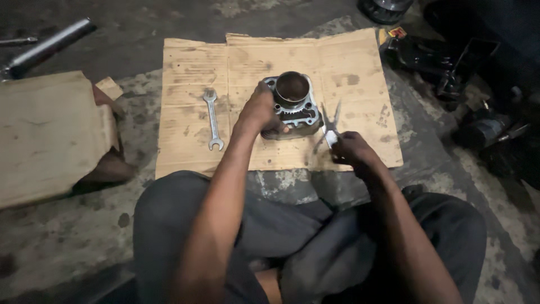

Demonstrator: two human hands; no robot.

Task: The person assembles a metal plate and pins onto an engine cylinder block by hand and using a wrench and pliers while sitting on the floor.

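On the cardboard (360, 62) the cylinder (292, 104) stands bore-up, the left hand (260, 110) closed round its left flank, while the right hand (350, 149), just near and right of it, grips pliers (331, 121) whose open tips point far-left toward the cylinder's right edge.

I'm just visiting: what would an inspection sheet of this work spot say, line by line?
Surface: flattened cardboard sheet on a stained concrete floor.
Job's things: metal engine cylinder upright on the cardboard; scissors, blades open.
Clutter: open-ended spanner lying left of the cylinder.
Grippers: left hand grips the cylinder's side; right hand holds the scissors.
Cables: nothing seen.
Surroundings: wooden board at left, metal tube beyond it, dark machine parts at right.
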